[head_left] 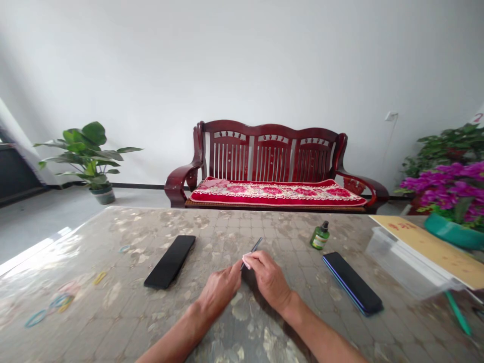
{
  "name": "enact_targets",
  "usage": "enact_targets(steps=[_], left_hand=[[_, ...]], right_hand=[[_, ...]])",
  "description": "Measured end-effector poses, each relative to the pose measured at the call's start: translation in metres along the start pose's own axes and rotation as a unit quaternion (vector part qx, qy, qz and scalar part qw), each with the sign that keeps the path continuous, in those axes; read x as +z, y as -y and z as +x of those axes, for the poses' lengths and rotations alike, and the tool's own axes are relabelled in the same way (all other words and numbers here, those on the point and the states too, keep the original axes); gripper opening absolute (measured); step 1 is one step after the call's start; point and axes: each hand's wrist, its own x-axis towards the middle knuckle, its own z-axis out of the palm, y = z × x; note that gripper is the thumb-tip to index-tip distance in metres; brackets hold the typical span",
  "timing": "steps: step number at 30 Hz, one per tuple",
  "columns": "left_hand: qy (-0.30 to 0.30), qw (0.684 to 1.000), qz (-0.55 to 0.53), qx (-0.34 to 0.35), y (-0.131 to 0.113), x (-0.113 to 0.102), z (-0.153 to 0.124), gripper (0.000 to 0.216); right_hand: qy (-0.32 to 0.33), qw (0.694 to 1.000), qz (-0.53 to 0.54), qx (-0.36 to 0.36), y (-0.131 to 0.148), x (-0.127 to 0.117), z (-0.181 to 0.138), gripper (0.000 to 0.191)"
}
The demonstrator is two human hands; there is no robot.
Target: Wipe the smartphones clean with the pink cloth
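Observation:
Both hands meet over the middle of the table. My left hand (222, 286) is closed, its fingertips pinching the lower end of a slim grey tool (257, 243) that slants up to the right. What kind of tool it is, I cannot make out. My right hand (269, 279) is also closed and pinches a small white piece of tissue (246, 260) against the tool's shaft. The fingers hide much of the tool. A black phone (170, 262) lies left of my hands. To the right are a second phone (352, 283) and a small green bottle (319, 235) with a black cap.
A patterned cloth covers the table (121, 227). Several rubber bands (60, 301) lie at the left. At the right stand a clear plastic box (401, 262) with a yellow board (434, 247) on it, a green pen (458, 312) and a flower pot (449, 229). A wooden bench (264, 151) stands beyond.

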Motion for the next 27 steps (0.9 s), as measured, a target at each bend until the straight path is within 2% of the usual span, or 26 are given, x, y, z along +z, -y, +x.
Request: enact_targets(steps=[4, 8, 11, 14, 20, 23, 27], left_hand=[[-0.034, 0.999, -0.011, 0.015, 0.011, 0.007, -0.002, 0.031], [-0.059, 0.997, -0.025, 0.032, 0.013, 0.009, -0.004, 0.031], [-0.057, 0.998, -0.02, 0.021, 0.014, 0.008, -0.003, 0.029], [-0.052, 0.999, 0.0, -0.003, 0.014, 0.009, -0.001, 0.033], [-0.052, 0.999, 0.007, -0.009, 0.017, 0.009, -0.001, 0.029], [-0.055, 0.998, 0.002, -0.009, 0.018, 0.009, -0.002, 0.027], [-0.051, 0.998, -0.008, -0.018, 0.017, 0.008, -0.003, 0.026]], right_hand=[[0.008, 0.999, -0.027, -0.036, -0.009, 0.0, 0.008, 0.032], [0.002, 0.998, -0.062, -0.004, -0.025, -0.003, 0.019, 0.033], [-0.003, 0.997, -0.079, 0.022, -0.031, -0.004, 0.027, 0.037], [0.014, 0.998, -0.065, 0.021, -0.021, -0.001, 0.029, 0.035], [0.069, 0.997, -0.036, -0.027, 0.002, 0.004, 0.025, 0.03], [0.07, 0.995, -0.063, -0.014, -0.012, 0.0, 0.031, 0.03], [0.048, 0.991, -0.112, 0.048, -0.041, -0.005, 0.043, 0.035]])
